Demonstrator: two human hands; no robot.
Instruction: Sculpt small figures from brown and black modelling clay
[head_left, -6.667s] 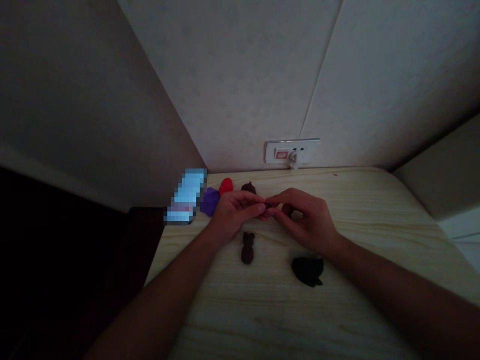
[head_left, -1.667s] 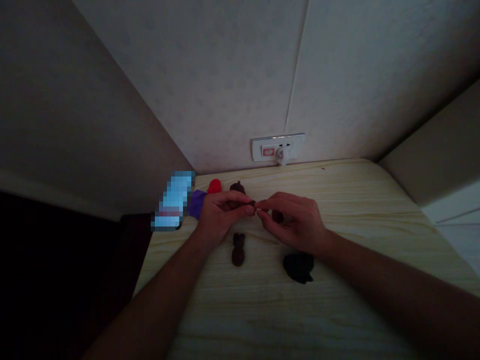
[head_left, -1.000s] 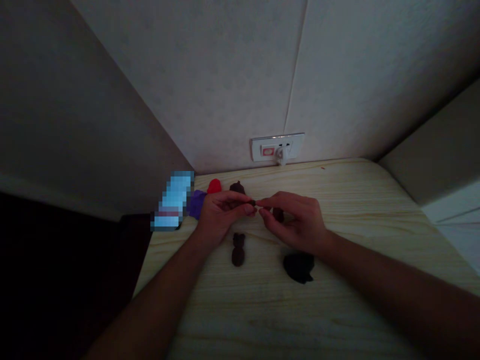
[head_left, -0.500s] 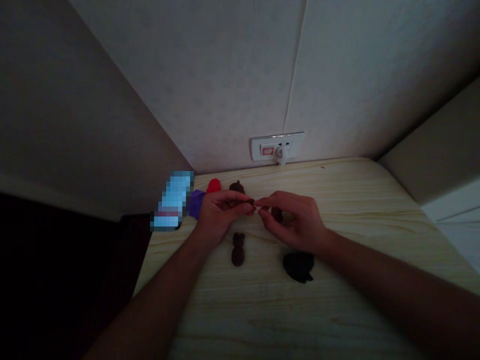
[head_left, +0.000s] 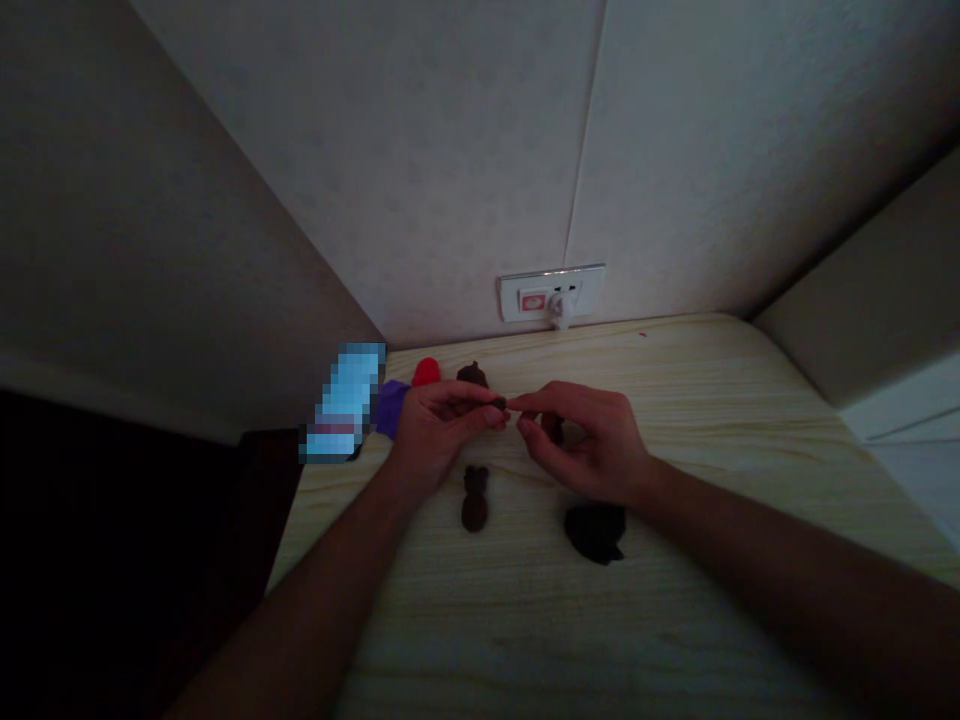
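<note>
Between the thumb and forefinger of my left hand [head_left: 439,425] is a small piece of brown modelling clay [head_left: 499,403]. My right hand [head_left: 592,435] comes from the other side, its forefinger tip touching or almost touching that piece. Its thumb is close below and the other fingers are curled; a dark brown shape shows inside them, too shadowed to name. On the table below my hands lies a brown clay figure [head_left: 475,500] with a round body, a smaller head and two ear-like bumps. Just behind my left fingers sits a brown clay lump [head_left: 472,374], partly hidden.
A black lump [head_left: 595,531] lies under my right wrist. Purple clay [head_left: 390,408] and a red lump [head_left: 427,371] are beyond my left hand. A phone [head_left: 345,400] with a lit, blurred screen rests at the table's left edge. A wall socket [head_left: 552,294] holds a plug.
Hardly anything differs. The piece in my left fingers seems turned slightly, and the whole view has shifted a little.
</note>
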